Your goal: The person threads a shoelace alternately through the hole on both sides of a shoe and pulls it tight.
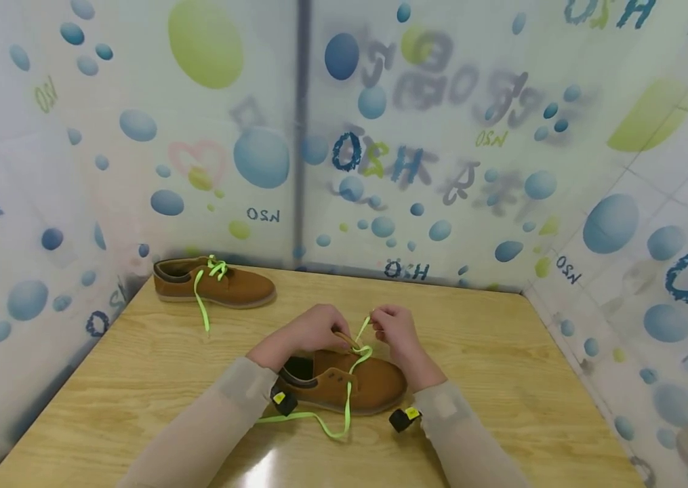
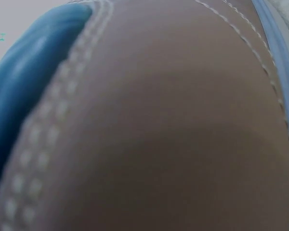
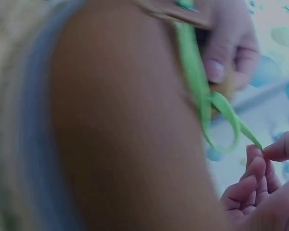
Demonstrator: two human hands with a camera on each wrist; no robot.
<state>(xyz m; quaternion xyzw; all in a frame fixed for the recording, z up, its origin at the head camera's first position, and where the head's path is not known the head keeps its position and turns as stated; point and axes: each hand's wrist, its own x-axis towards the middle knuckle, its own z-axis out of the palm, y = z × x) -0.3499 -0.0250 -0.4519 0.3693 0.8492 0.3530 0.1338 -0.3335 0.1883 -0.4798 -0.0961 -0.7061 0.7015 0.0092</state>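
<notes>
A brown shoe (image 1: 375, 381) with a dark lining lies on the wooden table, toe to the right. My left hand (image 1: 319, 328) reaches over it and pinches the far eyelet flap, its thumb showing in the right wrist view. My right hand (image 1: 397, 332), beyond the toe, pinches the end of a neon green shoelace (image 3: 195, 72) between thumb and fingertips. From the flap the lace makes a loose loop and runs up to those fingertips. Its other length crosses the near flap and trails onto the table. The left wrist view is filled by the shoe's stitched side (image 2: 183, 115).
A second brown shoe (image 1: 240, 288) with green laces stands at the table's back left, one lace end hanging over its near side. Patterned curtain-like walls (image 1: 295, 224) enclose the wooden table (image 1: 472, 339) at the back and both sides.
</notes>
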